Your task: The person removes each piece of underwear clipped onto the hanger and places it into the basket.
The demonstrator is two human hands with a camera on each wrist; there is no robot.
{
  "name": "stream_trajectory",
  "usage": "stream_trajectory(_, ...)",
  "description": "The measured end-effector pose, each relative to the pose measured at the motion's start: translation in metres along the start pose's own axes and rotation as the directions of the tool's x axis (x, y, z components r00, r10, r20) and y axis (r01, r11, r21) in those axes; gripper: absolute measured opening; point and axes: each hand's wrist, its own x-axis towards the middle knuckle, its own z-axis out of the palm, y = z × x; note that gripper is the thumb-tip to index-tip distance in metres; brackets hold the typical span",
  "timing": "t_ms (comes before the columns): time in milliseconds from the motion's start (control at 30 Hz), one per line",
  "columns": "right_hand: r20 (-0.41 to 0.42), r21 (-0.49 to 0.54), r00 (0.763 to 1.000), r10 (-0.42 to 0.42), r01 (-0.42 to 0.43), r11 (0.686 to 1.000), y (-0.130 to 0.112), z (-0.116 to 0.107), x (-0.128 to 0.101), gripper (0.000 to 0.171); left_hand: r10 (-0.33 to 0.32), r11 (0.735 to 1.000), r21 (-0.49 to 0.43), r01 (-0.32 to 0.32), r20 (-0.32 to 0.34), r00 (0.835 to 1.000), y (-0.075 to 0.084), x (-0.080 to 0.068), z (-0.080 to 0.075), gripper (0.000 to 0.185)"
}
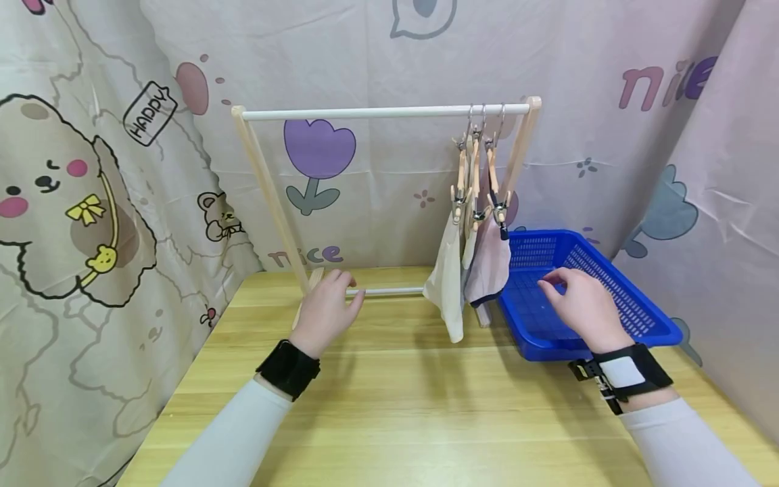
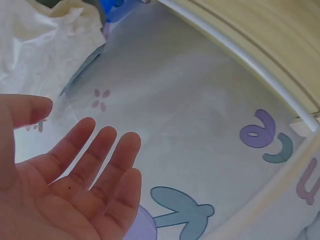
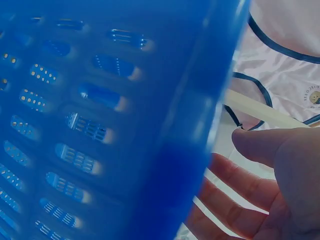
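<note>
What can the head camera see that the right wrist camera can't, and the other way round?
Only the head view shows the left hand, the purple tulip and the white top rail.

Only the right wrist view shows the little round picture on the pink cloth.

Both show the right hand, the blue basket and that pink cloth with its dark edging.

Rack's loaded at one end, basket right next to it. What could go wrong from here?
1. The hangers bunch at one end of the rail; lifting one might snag its neighbours.
2. The pink garment hangs close to the blue basket; shifting the basket could catch it.
3. The right hand is near the basket, so a careless sweep may knock it.
</note>
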Motion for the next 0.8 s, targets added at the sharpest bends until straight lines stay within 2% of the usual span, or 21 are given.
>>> stream_trajectory(267,0.002,0.002,1.0,0.014,-0.014,1.0,0.0,-0.001,0.002,0.038,0.06,0.998,-0.019,-0.061,-0.07,0.996,0.02,0.012,-0.014,0.026)
stream_trajectory(400,-0.004,0.004,1.0,0.016,-0.016,1.0,0.0,0.001,0.002,0.039,0.105,0.993,-0.041,-0.11,-0.108,0.989,0.04,0.02,-0.026,0.031)
stream_trajectory(600,-0.015,0.005,1.0,0.01,-0.01,1.0,-0.002,0.002,0.002,0.038,0.182,0.975,-0.093,-0.202,-0.186,0.966,0.074,0.031,-0.046,0.037)
stream_trajectory(800,-0.013,0.006,1.0,0.015,-0.015,1.0,-0.003,0.004,0.003,0.038,0.225,0.946,-0.189,-0.263,-0.201,0.953,0.101,0.041,-0.059,0.042)
